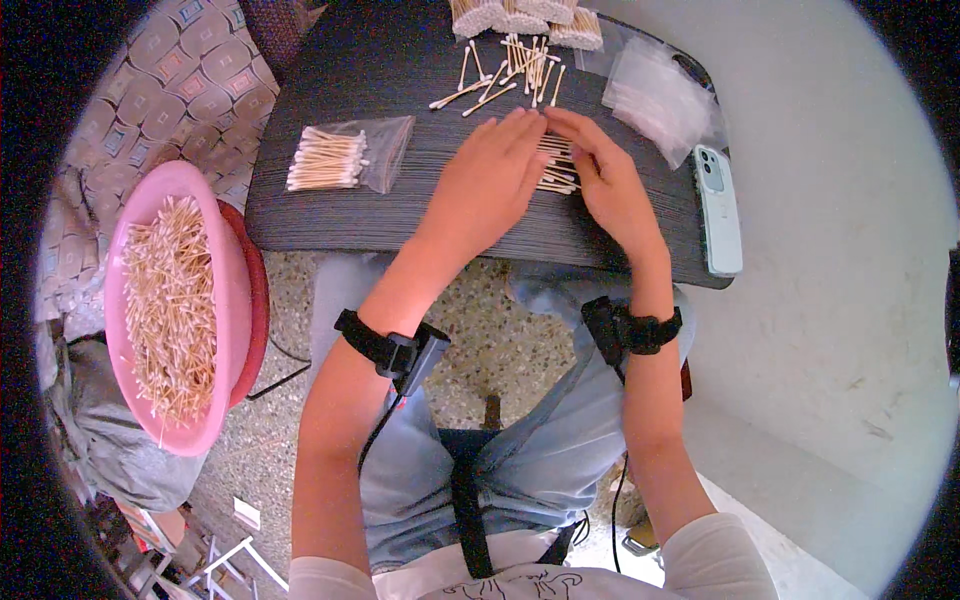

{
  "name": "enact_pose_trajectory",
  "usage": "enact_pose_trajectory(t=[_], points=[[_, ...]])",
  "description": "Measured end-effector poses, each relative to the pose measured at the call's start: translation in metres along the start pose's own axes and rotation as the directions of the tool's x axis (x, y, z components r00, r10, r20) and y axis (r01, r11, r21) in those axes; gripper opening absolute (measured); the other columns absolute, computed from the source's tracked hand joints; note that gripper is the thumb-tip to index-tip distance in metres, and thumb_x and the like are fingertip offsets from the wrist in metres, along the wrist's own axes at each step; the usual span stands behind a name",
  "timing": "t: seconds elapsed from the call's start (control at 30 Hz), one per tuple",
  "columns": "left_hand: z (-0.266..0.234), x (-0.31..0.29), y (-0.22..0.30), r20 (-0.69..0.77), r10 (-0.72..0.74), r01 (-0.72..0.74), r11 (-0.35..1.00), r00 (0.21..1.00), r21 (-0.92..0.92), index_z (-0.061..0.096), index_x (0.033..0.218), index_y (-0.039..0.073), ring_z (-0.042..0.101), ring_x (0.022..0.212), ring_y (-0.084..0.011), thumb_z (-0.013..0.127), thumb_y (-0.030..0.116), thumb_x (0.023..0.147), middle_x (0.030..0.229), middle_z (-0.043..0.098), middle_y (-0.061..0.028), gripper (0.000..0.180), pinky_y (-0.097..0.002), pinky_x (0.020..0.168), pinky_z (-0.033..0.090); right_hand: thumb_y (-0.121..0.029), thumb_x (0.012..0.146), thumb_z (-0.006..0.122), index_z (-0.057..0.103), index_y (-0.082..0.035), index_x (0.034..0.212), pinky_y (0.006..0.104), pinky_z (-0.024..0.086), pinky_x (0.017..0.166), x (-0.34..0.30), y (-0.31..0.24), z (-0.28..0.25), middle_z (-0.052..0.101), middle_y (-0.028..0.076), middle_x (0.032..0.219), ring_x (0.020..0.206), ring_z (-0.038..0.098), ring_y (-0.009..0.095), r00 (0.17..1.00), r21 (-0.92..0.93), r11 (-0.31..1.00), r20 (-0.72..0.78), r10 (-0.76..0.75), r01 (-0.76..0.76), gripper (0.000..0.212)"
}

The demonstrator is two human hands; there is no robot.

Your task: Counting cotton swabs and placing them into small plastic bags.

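On the dark table (pixel 340 222), my left hand (pixel 488 178) lies palm down with its fingers stretched toward the far side, partly over a small group of cotton swabs (pixel 558 166). From the other side my right hand (pixel 608 178) curves around the same swabs, its fingers reaching toward my left fingertips. The group lies roughly crosswise between the hands, and its left part is hidden. Just beyond my fingertips are loose cotton swabs (pixel 520 65), scattered at various angles. A clear bag of swabs (pixel 330 160) lies left of my left hand.
Several filled swab packs (pixel 575 30) sit at the table's far edge. Clear plastic bags (pixel 660 100) are stacked at the right, near a pale phone (pixel 718 210) on the table's edge. A pink basin (pixel 232 330) heaped with loose swabs stands at the left. A grey wall (pixel 830 280) rises on the right.
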State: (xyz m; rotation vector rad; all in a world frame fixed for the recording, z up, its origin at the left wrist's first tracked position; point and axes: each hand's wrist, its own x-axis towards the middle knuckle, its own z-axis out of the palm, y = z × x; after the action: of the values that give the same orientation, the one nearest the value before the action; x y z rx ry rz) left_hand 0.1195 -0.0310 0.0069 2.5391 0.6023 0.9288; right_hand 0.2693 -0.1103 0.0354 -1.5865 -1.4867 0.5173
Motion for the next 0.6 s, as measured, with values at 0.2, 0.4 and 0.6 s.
enact_pose_trajectory(t=[0.2, 0.4, 0.6], points=[[0.002, 0.004, -0.001, -0.16, -0.151, 0.107, 0.962, 0.976, -0.251, 0.051, 0.125, -0.006, 0.05, 0.12, -0.0355, 0.045, 0.024, 0.098, 0.126, 0.054, -0.0237, 0.04, -0.0395, 0.104, 0.037, 0.003, 0.093, 0.039, 0.047, -0.002, 0.13, 0.0296, 0.033, 0.105, 0.001, 0.014, -0.001, 0.056, 0.012, 0.128, 0.123, 0.049, 0.02, 0.986, 0.102, 0.995, -0.164, 0.02, -0.003, 0.038], [0.004, 0.013, 0.015, -0.047, -0.491, 0.324, 0.64, 0.87, -0.696, 0.049, 0.128, -0.006, 0.051, 0.121, -0.0308, 0.041, 0.032, 0.101, 0.125, 0.055, -0.0245, 0.047, -0.0349, 0.103, 0.036, -0.003, 0.096, 0.039, 0.049, 0.0, 0.127, 0.031, 0.033, 0.106, 0.004, 0.008, 0.018, 0.057, 0.011, 0.124, 0.122, 0.049, 0.019, 0.988, 0.118, 0.993, -0.154, 0.004, 0.015, 0.032], [-0.001, 0.014, 0.014, -0.064, -0.509, 0.305, 0.607, 0.858, -0.734, 0.053, 0.126, -0.001, 0.045, 0.127, -0.0213, 0.034, 0.032, 0.103, 0.132, 0.053, -0.0126, 0.045, -0.0303, 0.109, 0.028, -0.002, 0.096, 0.036, 0.051, 0.0, 0.12, 0.0318, 0.04, 0.099, 0.003, 0.01, 0.013, 0.061, 0.015, 0.117, 0.113, 0.056, 0.023, 0.963, 0.155, 0.988, -0.268, 0.019, 0.024, 0.028]])
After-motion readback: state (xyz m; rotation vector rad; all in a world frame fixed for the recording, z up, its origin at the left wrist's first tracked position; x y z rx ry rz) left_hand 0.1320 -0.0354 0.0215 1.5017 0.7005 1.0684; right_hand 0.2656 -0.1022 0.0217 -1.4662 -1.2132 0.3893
